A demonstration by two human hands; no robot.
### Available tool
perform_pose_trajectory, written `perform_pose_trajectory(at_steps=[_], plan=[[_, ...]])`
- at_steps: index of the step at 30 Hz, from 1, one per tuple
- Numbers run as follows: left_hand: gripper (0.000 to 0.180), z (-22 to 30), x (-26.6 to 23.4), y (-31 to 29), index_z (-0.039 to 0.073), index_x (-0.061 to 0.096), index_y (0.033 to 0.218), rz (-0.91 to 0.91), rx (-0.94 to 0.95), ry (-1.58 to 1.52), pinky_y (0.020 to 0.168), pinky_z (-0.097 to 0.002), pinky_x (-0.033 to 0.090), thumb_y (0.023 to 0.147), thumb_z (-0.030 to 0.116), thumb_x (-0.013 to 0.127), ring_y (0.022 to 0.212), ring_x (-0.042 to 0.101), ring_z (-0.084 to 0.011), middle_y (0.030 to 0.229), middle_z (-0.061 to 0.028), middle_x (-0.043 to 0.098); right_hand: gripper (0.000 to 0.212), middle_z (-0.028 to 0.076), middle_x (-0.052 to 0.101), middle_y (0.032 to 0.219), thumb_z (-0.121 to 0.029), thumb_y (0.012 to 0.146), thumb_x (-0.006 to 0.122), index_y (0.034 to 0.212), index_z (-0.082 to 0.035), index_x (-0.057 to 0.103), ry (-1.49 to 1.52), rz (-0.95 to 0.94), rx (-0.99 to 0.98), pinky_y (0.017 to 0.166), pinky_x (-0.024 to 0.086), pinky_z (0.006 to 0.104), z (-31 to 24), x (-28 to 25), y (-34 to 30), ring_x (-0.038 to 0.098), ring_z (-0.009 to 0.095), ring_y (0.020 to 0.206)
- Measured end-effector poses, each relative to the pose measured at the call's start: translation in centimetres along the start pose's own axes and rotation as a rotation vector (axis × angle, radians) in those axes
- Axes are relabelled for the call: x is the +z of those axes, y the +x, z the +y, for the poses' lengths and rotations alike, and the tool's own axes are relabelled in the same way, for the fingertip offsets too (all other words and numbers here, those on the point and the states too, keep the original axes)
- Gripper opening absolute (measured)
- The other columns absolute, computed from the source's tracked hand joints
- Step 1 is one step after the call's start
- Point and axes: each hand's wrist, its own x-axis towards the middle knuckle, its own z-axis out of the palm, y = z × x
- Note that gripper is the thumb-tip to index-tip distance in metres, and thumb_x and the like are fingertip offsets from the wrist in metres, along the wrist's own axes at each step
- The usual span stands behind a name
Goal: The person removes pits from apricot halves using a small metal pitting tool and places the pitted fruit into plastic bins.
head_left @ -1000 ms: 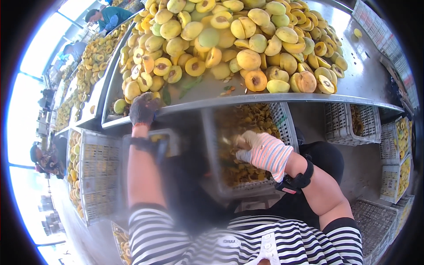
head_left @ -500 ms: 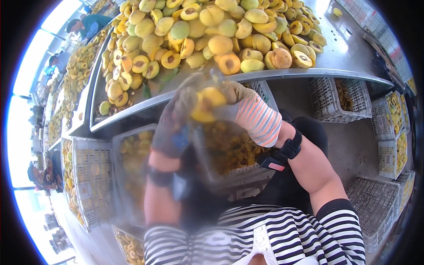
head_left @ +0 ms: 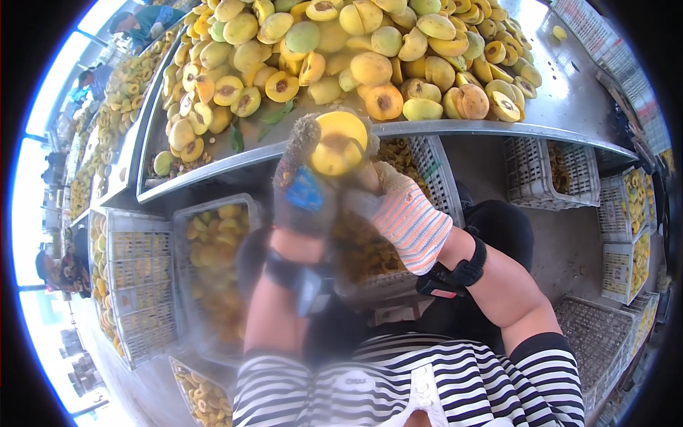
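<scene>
A cut yellow peach [head_left: 341, 135] is held up just before the table's front edge, its brown middle facing me. My left hand [head_left: 304, 185], in a grey glove with a blue patch, grips it from the left, thumb along its side. At the fruit's lower right is my right hand [head_left: 402, 213], in a striped orange and white glove. Its fingers are curled close against the peach; haze blurs what they hold. On the metal table [head_left: 455, 128] beyond lies a big heap of yellow peaches [head_left: 373, 69], some halved with dark centres.
Below my hands stands a crate [head_left: 435, 171] of cut brownish pieces. To its left is a tub [head_left: 183, 245] of yellow fruit, beside a stack of crates [head_left: 146, 285]. More crates [head_left: 548, 192] stand right, under and beside the table. Other people [head_left: 146, 21] work far left.
Both hands and the peach have turned, so the cut fruit now shows more plainly above the left palm. My right hand has dropped slightly lower. The view has shifted a little.
</scene>
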Motion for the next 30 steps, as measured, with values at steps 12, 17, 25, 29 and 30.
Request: perform_pose_trajectory(at_steps=[12,17,25,29,30], plan=[[0.043,-1.4,-3.1,-0.1,0.003,0.050,0.129,-0.037,0.248,0.517,0.091,-0.0351,0.047,0.093,0.025,0.059,0.107,0.056,-0.0234,0.120,-0.0117,0.058,0.015,0.001,0.055,0.101,-0.010,0.098,0.046,0.111,-0.010,0.053,-0.142,0.100,0.049,0.070,0.048,0.0237,-1.7,2.8,-0.8,0.057,0.009,0.091],[0.037,-1.7,-2.0,-0.2,0.001,0.048,0.131,-0.166,0.274,0.484,0.087,-0.0269,0.050,0.096,0.014,0.054,0.103,0.058,-0.0187,0.120,-0.0114,0.059,0.018,0.005,0.055,0.109,-0.015,0.099,0.046,0.115,-0.009,0.052,-0.739,0.008,0.016,0.072,0.048,0.0223,-6.5,4.3,-1.7,0.057,0.010,0.094],[0.057,0.9,-3.3,0.0,0.005,0.047,0.130,0.073,0.146,0.667,0.092,-0.0395,0.051,0.090,0.042,0.062,0.107,0.059,-0.0290,0.127,-0.0157,0.055,0.054,0.005,0.061,0.109,-0.025,0.073,0.065,0.123,-0.007,0.052,-2.152,-0.285,-0.227,0.081,0.048,0.0308,-5.0,3.7,-1.1,0.056,0.022,0.108],[0.048,0.1,-3.6,0.3,-0.001,0.048,0.126,-0.030,0.295,0.757,0.092,-0.0398,0.051,0.095,0.035,0.056,0.107,0.060,-0.0284,0.122,-0.0175,0.057,0.060,0.006,0.063,0.103,-0.024,0.064,0.071,0.119,-0.007,0.055,-1.664,-0.036,0.067,0.079,0.049,0.0295,-5.5,4.2,-0.8,0.055,0.025,0.110],[0.045,0.0,-3.8,0.5,-0.001,0.049,0.126,-0.036,0.317,0.723,0.092,-0.0410,0.051,0.096,0.032,0.054,0.107,0.060,-0.0292,0.120,-0.0181,0.058,0.060,0.007,0.057,0.102,-0.024,0.058,0.071,0.113,-0.007,0.057,-1.510,-0.006,0.063,0.077,0.048,0.0284,-5.1,4.1,-0.7,0.053,0.026,0.101]])
